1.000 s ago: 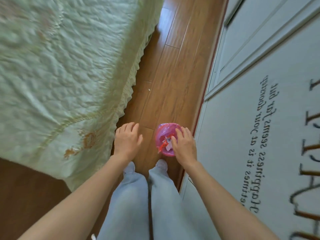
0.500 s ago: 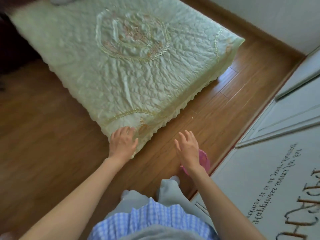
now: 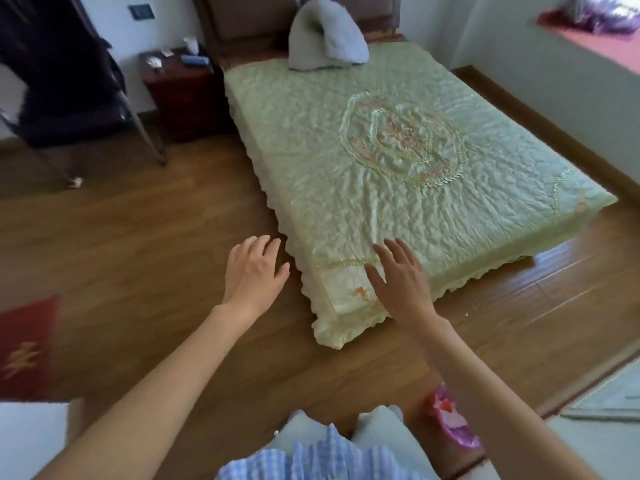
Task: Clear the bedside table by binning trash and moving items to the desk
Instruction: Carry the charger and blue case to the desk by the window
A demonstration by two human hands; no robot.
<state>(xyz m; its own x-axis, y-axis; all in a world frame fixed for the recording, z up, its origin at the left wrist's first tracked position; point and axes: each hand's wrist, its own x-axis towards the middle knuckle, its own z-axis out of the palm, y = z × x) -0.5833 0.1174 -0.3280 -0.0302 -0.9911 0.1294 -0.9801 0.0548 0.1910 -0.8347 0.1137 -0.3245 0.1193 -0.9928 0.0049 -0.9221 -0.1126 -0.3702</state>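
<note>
The dark wooden bedside table stands far off at the upper left, beside the bed's head. On its top lie a few small items, among them a tissue box and a white object. The pink bin, with red and white trash inside, sits on the floor at my feet, partly hidden by my right forearm. My left hand is open and empty above the floor. My right hand is open and empty over the bed's near corner.
A bed with a green quilted cover fills the middle, with a grey pillow at its head. A dark chair with clothes stands left of the bedside table. A red mat lies at the left edge. Wooden floor runs between.
My view has swung up from the bin at my feet to the whole room. My right hand has left the bin's rim, and both hands have risen, empty.
</note>
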